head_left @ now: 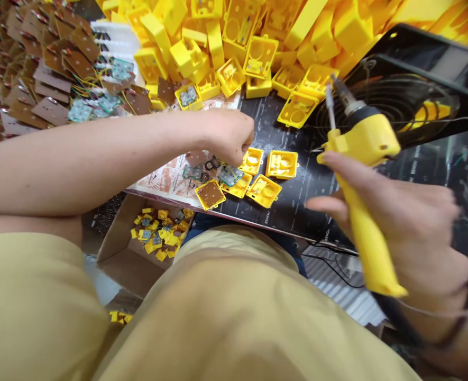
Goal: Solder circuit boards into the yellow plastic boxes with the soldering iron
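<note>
My right hand (412, 227) is wrapped round the handle of a yellow soldering gun (374, 137). Its metal tip points up and away, above the right side of the bench. My left hand (231, 135) is closed over a yellow plastic case half (254, 159); its fingertips are hidden, and what they hold cannot be made out. Just below that hand lies a small green circuit board (230, 176) with wires. More open case halves stand close by: one with inner ribs (282, 164), another (264, 191), and one holding a brown board (210, 194).
Yellow cases (202, 53) are heaped along the back, and brown circuit boards (55, 95) at the left. A black fan (396, 90) stands back right. Below the bench edge, a cardboard box (118, 259) contains small yellow assemblies. Black cables (332, 264) hang underneath.
</note>
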Tool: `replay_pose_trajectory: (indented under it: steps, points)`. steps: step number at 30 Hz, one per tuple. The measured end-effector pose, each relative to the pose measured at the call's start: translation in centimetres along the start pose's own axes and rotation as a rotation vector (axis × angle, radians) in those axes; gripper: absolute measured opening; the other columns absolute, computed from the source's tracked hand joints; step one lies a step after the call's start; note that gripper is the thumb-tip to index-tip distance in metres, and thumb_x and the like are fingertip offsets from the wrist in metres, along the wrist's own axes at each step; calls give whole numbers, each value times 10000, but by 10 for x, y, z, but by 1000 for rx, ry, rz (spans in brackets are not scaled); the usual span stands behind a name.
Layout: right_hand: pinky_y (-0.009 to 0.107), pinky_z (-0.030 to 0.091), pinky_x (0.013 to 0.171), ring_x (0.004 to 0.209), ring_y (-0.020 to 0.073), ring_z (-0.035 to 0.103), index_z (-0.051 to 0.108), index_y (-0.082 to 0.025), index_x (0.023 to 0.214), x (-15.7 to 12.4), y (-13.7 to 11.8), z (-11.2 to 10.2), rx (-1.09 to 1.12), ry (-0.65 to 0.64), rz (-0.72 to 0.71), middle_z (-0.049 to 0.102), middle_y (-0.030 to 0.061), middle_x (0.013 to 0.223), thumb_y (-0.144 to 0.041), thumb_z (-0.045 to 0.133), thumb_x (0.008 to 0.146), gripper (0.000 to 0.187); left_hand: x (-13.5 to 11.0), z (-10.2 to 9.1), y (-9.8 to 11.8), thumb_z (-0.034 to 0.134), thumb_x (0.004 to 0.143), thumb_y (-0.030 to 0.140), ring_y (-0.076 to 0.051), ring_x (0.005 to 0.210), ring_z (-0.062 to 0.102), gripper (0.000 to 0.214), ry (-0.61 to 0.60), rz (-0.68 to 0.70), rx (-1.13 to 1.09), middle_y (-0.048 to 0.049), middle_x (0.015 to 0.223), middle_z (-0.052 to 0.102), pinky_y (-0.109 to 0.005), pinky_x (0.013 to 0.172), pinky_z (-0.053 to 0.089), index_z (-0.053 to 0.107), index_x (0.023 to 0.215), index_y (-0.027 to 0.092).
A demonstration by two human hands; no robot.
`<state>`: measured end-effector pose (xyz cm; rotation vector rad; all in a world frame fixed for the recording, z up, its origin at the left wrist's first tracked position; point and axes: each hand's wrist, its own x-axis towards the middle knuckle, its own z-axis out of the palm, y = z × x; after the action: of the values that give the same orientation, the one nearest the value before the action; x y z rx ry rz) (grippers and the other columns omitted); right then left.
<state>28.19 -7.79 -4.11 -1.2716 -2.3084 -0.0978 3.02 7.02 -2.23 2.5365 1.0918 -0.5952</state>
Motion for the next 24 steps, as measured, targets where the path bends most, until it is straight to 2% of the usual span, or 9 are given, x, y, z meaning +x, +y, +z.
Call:
replay_pose_trajectory:
  steps: [2, 4, 7, 9, 11, 14, 17, 20, 24]
  points:
    - [236, 431, 533, 583, 104, 635, 601, -243, 1338, 10, 2, 12, -30, 26, -136, 716, -44, 766, -292, 620, 1060, 284, 2, 6, -2, 686, 744, 306, -230, 910, 689, 155, 31, 17, -25, 9, 655, 658, -321, 854, 498, 790, 836, 238]
    - [233, 465, 564, 696, 132, 701, 618, -232, 1223, 19, 7, 25, -26, 15, -216, 733, -9, 836, -278, 610, 1060, 170, 0, 7, -4, 701, 721, 322, -232, 902, 707, 169, 53, 34, -44, 18, 699, 678, -313, 844, 515, 783, 847, 245]
    - [291, 582, 736, 888, 196, 747, 586, -210, 1184, 29, 18, 42, 25, -41, -271, 753, 67, 992, -363, 597, 1064, 195, -16, -2, -11, 688, 760, 345, -221, 967, 712, 248, 132, 10, -65, 20, 869, 739, -305, 892, 534, 789, 962, 242]
    - [310, 609, 801, 910, 196, 749, 565, -205, 1178, 32, 22, 48, 68, -49, -291, 756, 83, 1029, -352, 582, 1070, 183, -34, -10, -21, 616, 847, 331, -218, 1060, 698, 293, 262, -95, -63, 7, 1013, 764, -326, 985, 526, 790, 1057, 224]
    - [307, 615, 771, 883, 197, 753, 559, -208, 1184, 31, 23, 50, 86, -40, -282, 761, 90, 1042, -319, 585, 1065, 165, -51, -13, -33, 549, 903, 288, -229, 1094, 692, 331, 331, -256, -52, -26, 1076, 775, -364, 1038, 514, 791, 1106, 188]
    - [329, 627, 766, 887, 226, 762, 557, -199, 1221, 29, 20, 52, 67, 9, -224, 766, 115, 1073, -301, 649, 1027, 238, -63, -1, -45, 573, 904, 300, -272, 1061, 720, 323, 233, -404, -58, -58, 1052, 783, -396, 995, 537, 801, 1100, 181]
    - [339, 621, 719, 860, 245, 761, 571, -208, 1234, 30, 14, 57, 35, 17, -189, 768, 103, 1043, -272, 692, 997, 274, -58, 22, -42, 651, 869, 377, -324, 1112, 725, 322, 159, -369, -77, -73, 1089, 776, -422, 991, 548, 792, 1102, 207]
    - [345, 632, 747, 907, 249, 763, 572, -229, 1251, 33, 10, 61, 44, -14, -184, 765, 84, 1081, -296, 685, 1002, 281, -51, 36, -37, 647, 855, 312, -348, 1166, 710, 274, 166, -351, -103, -109, 1112, 770, -443, 1010, 543, 785, 1054, 183]
    - [405, 646, 901, 1061, 280, 751, 572, -238, 1311, 33, 10, 61, 164, -57, -81, 747, 100, 1196, -325, 688, 997, 346, -61, 44, -48, 634, 825, 272, -263, 965, 735, 164, 320, -369, -337, -73, 919, 774, -392, 938, 559, 762, 861, 176]
